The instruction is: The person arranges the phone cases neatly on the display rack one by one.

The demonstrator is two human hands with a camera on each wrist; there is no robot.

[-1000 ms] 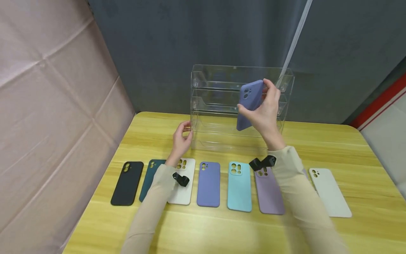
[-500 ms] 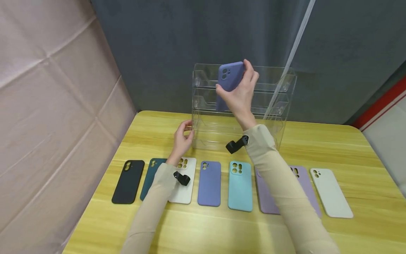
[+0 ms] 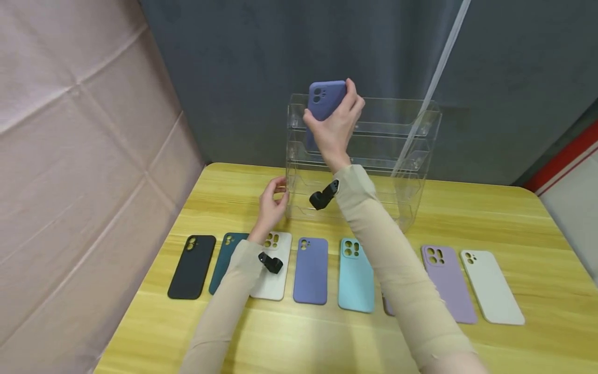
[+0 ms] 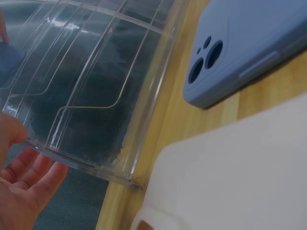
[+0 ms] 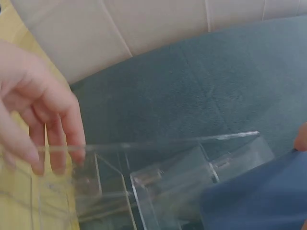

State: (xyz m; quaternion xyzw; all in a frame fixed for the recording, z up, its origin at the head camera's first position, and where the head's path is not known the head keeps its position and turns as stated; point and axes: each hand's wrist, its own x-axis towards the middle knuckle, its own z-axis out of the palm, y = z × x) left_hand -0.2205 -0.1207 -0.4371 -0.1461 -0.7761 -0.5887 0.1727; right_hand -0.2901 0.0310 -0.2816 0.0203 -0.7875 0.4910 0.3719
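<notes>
My right hand (image 3: 334, 130) grips a blue-purple phone case (image 3: 322, 106) between thumb and fingers. It is upright, its camera cut-outs at the upper left, in front of the clear tiered rack's (image 3: 383, 128) upper left part. Whether it touches the rack cannot be told. My palm hides part of it. In the right wrist view the case (image 5: 259, 196) is blurred at the lower right. My left hand (image 3: 272, 204) rests its slightly bent fingers and thumb against the rack's left side. The left wrist view shows those fingers (image 4: 48, 184) along the side panel's edge.
A row of phone cases lies on the wooden table (image 3: 327, 343): black (image 3: 192, 267), dark teal (image 3: 227, 259), white (image 3: 279, 275), blue-purple (image 3: 310, 272), turquoise (image 3: 354, 280), lilac (image 3: 450, 285) and another white case (image 3: 495, 288). My right forearm mostly covers one more. A dark curtain (image 3: 243, 78) hangs behind.
My right hand has carried the blue-purple phone case leftward and up, from the rack's right half to its upper left part. My left hand has stayed at the rack's side.
</notes>
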